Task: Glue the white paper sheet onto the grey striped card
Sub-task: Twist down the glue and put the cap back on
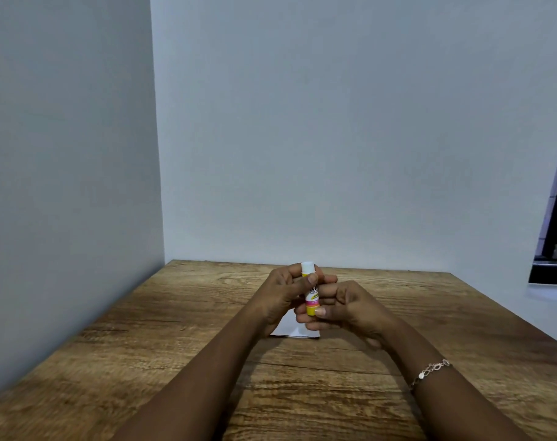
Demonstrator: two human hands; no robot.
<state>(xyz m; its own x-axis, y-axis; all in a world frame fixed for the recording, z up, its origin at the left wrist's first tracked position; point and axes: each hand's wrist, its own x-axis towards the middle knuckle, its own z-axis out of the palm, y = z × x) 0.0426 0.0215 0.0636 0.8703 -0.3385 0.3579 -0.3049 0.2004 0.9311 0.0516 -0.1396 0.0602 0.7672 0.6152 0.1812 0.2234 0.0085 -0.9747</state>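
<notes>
Head view, lower centre of the frame: a person is holding a glue stick [311,296] upright above a wooden table [175,313], the left hand [282,292] curling round its upper part and the right hand [350,305] pinching its yellow base. The white cap [307,266] is seemingly sitting in place, so gluing is looking not yet begun. White paper [290,330] is lying flat beneath the hands, which are covering most of it. No grey stripes are showing, so whether the card is lying under it cannot be told; the stick's label is reading as a blur
</notes>
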